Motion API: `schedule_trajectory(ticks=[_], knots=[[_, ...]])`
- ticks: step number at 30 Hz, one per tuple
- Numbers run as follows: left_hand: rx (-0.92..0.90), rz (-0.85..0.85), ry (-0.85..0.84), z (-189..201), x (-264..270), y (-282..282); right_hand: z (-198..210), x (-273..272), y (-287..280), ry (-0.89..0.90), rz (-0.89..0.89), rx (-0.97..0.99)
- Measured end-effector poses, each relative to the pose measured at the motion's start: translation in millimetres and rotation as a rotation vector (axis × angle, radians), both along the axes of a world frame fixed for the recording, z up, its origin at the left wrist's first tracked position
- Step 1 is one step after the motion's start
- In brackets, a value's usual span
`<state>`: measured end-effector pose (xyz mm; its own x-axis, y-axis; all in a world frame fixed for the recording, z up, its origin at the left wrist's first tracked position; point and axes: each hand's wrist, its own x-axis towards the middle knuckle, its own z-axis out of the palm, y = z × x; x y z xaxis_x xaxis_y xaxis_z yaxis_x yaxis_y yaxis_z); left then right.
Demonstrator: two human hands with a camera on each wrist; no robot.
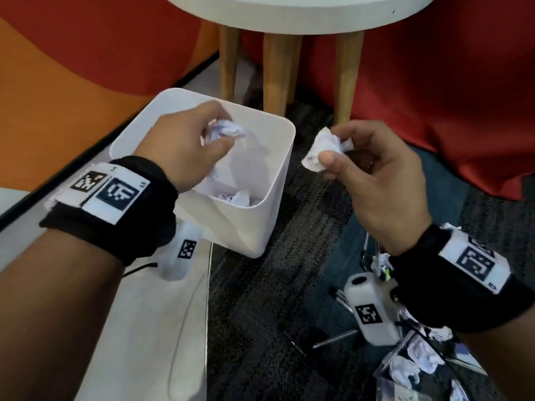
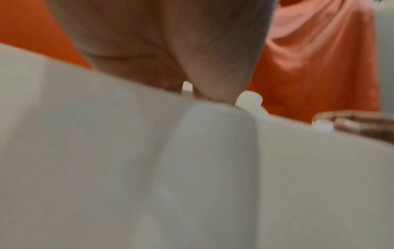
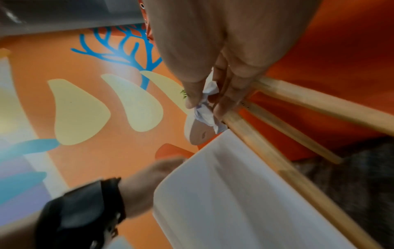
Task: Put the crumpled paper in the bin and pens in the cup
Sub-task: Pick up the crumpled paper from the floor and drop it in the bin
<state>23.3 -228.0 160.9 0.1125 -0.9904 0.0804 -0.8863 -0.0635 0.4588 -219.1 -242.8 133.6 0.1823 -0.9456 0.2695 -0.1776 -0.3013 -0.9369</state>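
1. Right hand (image 1: 373, 180), at 3 o'clock of the bin (image 1: 262, 218), pinches a paper ball (image 1: 325, 150).
2. Left hand (image 1: 185, 146) grips another ball (image 1: 224, 131) over the bin's mouth.
3. Both look light and soft; a fingertip pinch suffices.

A round white table (image 1: 298, 13) on wooden legs (image 1: 279, 73) stands over dark carpet (image 1: 260, 299), with an orange wall (image 1: 72, 68) behind.
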Motion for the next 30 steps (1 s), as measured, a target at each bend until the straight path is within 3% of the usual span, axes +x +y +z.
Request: schedule_trajectory(ticks=[4,10,16,20,24,30], knots=[[0.228,0.055,-0.056,-18.1,18.2,2.6,9.3,28.0,-7.5,0.025,0.053,-0.063],[0.227,0.078,-0.013,-17.8,17.7,-0.6,12.9,62.2,-9.0,0.248,0.094,-0.206],[0.166,0.074,-0.006,-8.8,11.2,2.9,-3.4,67.8,-8.9,0.529,0.079,-0.181],[0.031,-0.012,-0.028,12.8,-7.0,9.2,-14.8,35.4,-4.9,0.419,-0.068,-0.128],[-0.132,-0.121,0.084,30.5,-45.1,19.2,-39.6,-27.0,3.1,0.349,-0.178,0.021],[-0.042,-0.458,0.189,11.6,-134.3,42.9,-96.9,-125.9,46.9,0.592,-0.173,0.33]])
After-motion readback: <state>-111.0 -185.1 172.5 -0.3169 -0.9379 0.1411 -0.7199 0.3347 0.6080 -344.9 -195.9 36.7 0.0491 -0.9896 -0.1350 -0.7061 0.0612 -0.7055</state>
